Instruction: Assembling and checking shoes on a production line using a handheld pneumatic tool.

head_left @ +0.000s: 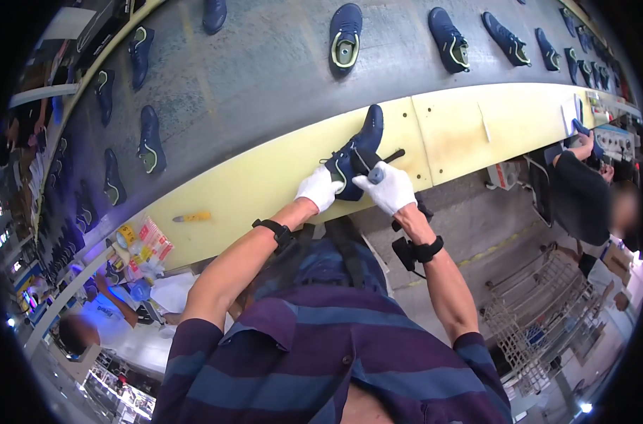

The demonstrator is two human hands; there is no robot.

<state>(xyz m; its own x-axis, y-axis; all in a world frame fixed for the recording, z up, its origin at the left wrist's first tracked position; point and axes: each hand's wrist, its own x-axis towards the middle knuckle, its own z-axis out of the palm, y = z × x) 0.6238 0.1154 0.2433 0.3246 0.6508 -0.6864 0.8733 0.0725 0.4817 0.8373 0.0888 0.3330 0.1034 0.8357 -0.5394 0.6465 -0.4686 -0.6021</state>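
Note:
A navy lace-up shoe lies tilted on the pale yellow ledge in front of me, toe pointing away. My left hand, in a white glove, is closed on the shoe's left side near the heel. My right hand, gloved too, is closed on a hand tool with a blue-grey handle. A thin shaft runs from that handle to the laces. Some black part sticks out beside the shoe toward the right; what it belongs to is unclear. Part of the heel is hidden by my fingers.
Beyond the ledge runs a dark conveyor belt carrying several navy shoes. A yellow marker-like stick lies on the ledge at left, near plastic bags. Co-workers are at both sides. A wire cart stands at lower right.

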